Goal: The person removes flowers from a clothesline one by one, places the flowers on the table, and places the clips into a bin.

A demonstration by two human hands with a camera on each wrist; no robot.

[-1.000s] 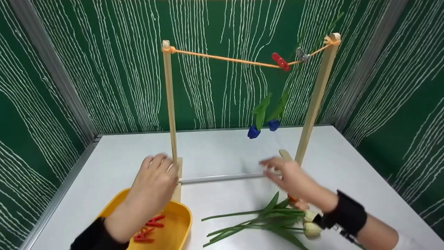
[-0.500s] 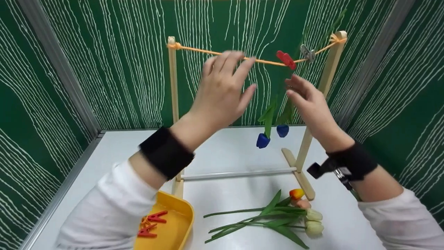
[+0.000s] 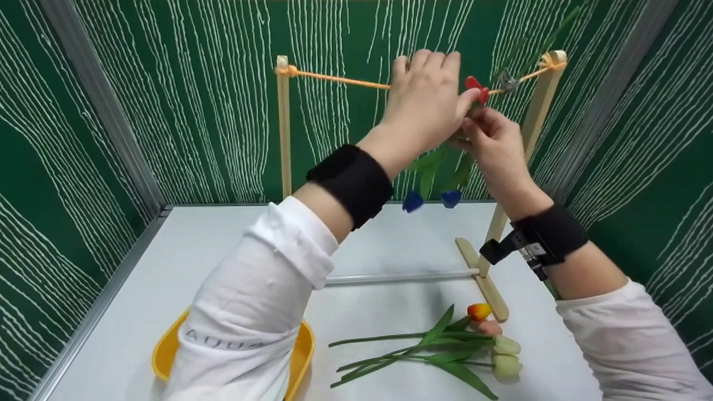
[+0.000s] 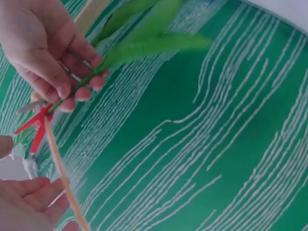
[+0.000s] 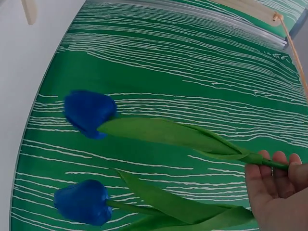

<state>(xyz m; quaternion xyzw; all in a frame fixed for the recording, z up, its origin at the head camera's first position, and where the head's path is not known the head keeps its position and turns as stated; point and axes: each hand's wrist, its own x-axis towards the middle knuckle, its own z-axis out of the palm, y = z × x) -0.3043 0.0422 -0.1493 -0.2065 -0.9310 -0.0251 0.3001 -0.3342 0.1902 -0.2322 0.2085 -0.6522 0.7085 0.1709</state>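
Head view: yellow tray, contents hidden by sleeve.

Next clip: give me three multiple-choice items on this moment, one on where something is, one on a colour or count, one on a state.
1. Where is the red clothespin?
A. on the orange string
B. on the table
C. on the stand's bottom bar

2. How many blue tulip heads hang below the string?
A. one
B. two
C. four

3. What is the right hand doing?
A. resting flat on the table
B. pinching a green stem
C. holding the yellow tray

Key:
1. A, the clothespin sits on the orange string at the fingertips of the left hand.
2. B, two blue tulip heads show in the right wrist view, and the head view shows the pair below the hands.
3. B, the left wrist view shows its fingers pinched on the green stem just below the clothespin.
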